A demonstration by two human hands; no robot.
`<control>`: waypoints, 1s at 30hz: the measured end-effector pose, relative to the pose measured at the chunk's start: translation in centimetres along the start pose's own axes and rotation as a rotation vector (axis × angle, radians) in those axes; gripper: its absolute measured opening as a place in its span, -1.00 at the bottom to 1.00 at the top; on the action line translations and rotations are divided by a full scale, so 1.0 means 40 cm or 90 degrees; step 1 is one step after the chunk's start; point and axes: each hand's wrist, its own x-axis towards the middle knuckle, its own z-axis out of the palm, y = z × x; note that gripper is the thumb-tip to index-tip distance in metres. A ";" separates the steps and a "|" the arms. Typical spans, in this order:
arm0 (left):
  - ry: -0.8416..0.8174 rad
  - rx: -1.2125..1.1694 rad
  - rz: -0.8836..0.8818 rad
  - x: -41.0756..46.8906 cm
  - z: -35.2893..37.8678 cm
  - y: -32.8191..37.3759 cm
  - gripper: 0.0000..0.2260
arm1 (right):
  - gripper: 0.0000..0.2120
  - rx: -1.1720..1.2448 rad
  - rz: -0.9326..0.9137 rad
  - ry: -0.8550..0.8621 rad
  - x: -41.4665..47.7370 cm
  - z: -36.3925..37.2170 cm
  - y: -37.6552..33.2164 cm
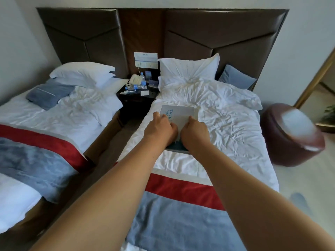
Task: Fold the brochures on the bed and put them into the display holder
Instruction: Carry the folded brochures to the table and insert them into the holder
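A pale grey brochure [182, 114] with blue writing lies on the rumpled white duvet of the right bed [226, 113]. Its near part, dark blue, shows under my wrists. My left hand [164, 126] and my right hand [194, 132] sit side by side on the brochure's near half, fingers curled over the paper; the fingertips are hidden. On the dark nightstand [136, 98] between the beds stands a small clear display holder [153, 83] with a card in it.
The nightstand also carries a phone [135, 79], water bottles [143, 80] and small cards. A second bed [54, 109] lies left, with a narrow aisle between. A round dark red stool [291, 134] stands right of the bed. Pillows lean on the headboard.
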 end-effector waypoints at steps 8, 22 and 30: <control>-0.006 -0.028 0.104 0.011 -0.028 0.214 -0.62 | -0.53 -0.002 0.071 0.081 -0.003 -0.200 0.081; -0.205 -0.114 0.600 -0.403 0.168 0.986 -0.56 | -0.61 -0.022 0.435 0.431 -0.436 -0.718 0.643; -0.258 -0.122 0.796 -0.867 0.178 1.402 -0.57 | -0.85 -0.049 0.600 0.568 -0.823 -1.018 0.927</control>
